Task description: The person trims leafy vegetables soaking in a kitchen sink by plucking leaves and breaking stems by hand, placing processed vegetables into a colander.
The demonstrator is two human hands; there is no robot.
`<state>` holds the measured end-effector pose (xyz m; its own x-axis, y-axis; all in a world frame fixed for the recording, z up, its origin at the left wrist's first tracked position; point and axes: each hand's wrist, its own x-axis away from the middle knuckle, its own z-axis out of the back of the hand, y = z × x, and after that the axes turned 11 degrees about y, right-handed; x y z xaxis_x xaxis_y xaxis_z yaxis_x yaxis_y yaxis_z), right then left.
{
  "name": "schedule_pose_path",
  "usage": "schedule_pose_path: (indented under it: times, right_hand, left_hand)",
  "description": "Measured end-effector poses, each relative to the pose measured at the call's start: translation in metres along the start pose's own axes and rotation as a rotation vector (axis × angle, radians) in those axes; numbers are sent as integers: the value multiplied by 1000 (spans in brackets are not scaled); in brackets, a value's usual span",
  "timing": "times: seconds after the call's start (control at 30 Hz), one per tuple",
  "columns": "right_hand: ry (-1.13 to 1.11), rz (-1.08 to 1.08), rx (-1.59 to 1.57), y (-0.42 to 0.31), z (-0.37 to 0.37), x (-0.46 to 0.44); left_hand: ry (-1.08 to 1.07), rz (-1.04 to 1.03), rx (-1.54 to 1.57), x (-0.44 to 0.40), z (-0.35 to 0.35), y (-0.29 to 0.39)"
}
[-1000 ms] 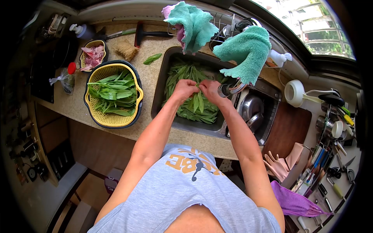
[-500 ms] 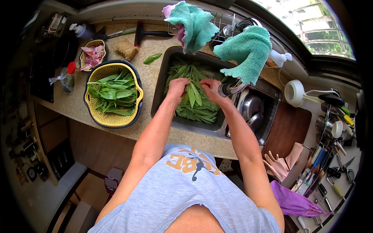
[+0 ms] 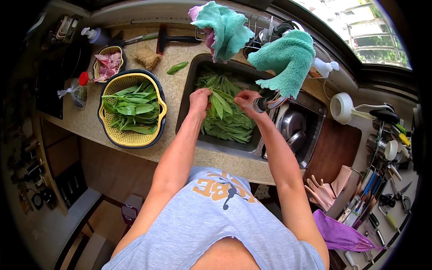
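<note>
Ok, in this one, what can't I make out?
Head view: most of the bottom of the sink, covered by leaves.
Head view: some fingertips of the left hand, hidden by the hand itself.
Head view: part of the tap, under the green cloth.

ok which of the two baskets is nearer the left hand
The larger basket, holding green leaves, is nearer the left hand; the smaller basket with meat sits farther back.

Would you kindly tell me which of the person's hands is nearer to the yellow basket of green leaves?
The left hand: it is over the sink, to the right of the yellow basket. The right hand is farther right, beside the faucet.
</note>
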<state>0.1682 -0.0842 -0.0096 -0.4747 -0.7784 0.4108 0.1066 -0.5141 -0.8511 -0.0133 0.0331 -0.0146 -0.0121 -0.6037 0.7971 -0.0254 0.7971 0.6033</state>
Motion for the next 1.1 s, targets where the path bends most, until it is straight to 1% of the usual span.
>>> schedule_pose_path:
  times: [0.03,0.07,0.13,0.17,0.23,0.27,0.33,0.37,0.4,0.43,0.5,0.6,0.67,0.77,0.83,0.9,0.97,1.03,1.1]
  right_hand:
    - [-15,-93,-87,5,0,-1]
    - [-15,-94,-87,11,0,-2]
    - [68,114,-5,21,-1,-3]
    - [68,114,-5,26,-1,-3]
    - [349,619,371,22,-1,1]
    - [349,619,371,20,-4,4]
    - [263,302,7,-11,-17,13]
    - [266,301,7,-21,-21,15]
    - [192,209,11,-29,-23,14]
    - [116,116,15,-32,-24,15]
    - [101,99,59,-27,-21,10]
    - [33,70,30,-12,-20,5]
    - [58,123,33,-6,-22,4]
    - [67,84,-59,-18,-23,12]
    - [33,103,-40,-16,-16,11]
    - [-1,119,-21,-13,-10,11]
    - [-4,137,70,-8,-7,9]
    - [17,130,92,-8,-5,9]
    - [37,123,115,-10,-4,10]
  left_hand:
    - [0,1,0,-2,1,-1]
    - [-18,-14,-32,-5,1,-2]
    - [-36,-28,-64,-5,2,-2]
    - [-32,-34,-59,-5,2,-3]
    - [-27,-41,-54,-3,0,-3]
    - [-44,-60,-76,-1,-2,-4]
    - [-62,-77,-99,2,-5,-8]
    - [-124,-96,-142,5,-7,-11]
    - [-187,-116,-183,5,-10,-13]
    - [-189,-116,-185,6,-12,-15]
    - [-216,-238,-320,5,-14,-19]
    - [-193,-289,-366,-1,-11,-22]
    - [-198,-296,-384,-2,-12,-23]
    - [-233,-307,-425,7,-18,-20]
    - [-259,-309,-448,5,-18,-22]
    - [-235,-551,-658,-1,-17,-27]
    - [-250,-566,-645,-7,-19,-36]
    - [-262,-581,-631,2,-23,-30]
    - [-329,-356,-551,10,-26,-24]
